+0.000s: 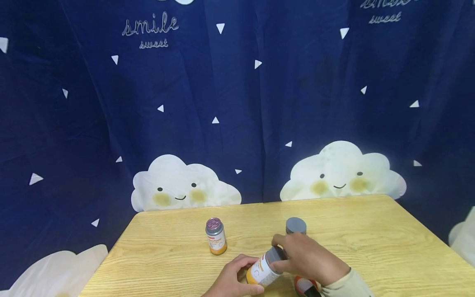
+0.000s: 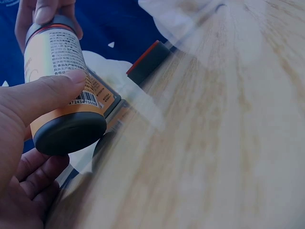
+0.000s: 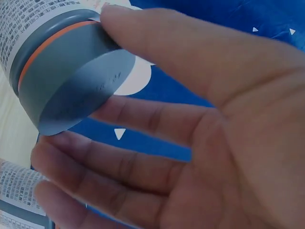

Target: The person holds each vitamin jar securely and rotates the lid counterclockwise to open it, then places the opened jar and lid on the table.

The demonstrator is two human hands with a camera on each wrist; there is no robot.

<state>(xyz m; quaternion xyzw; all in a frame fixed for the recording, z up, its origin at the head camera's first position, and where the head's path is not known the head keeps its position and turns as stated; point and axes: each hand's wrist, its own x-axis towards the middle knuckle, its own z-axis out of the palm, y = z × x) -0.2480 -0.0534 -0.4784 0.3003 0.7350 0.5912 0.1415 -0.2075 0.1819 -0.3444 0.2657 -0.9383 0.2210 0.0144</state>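
Observation:
A supplement bottle with a white and orange label is held tilted above the table, its grey cap toward the right. My left hand grips its lower body, the thumb across the label near the barcode and the fingers beneath. On the cap, my right hand pinches with the thumb on one side and fingertips on the other. A thin orange ring shows where cap meets bottle. Left of the hands stands a similar bottle, uncapped, with a shiny purplish seal over its mouth.
Behind my right hand stands another bottle with a grey cap, mostly hidden. A round red-rimmed piece lies by the right sleeve, partly covered. The wooden table ends at a blue curtain with clouds.

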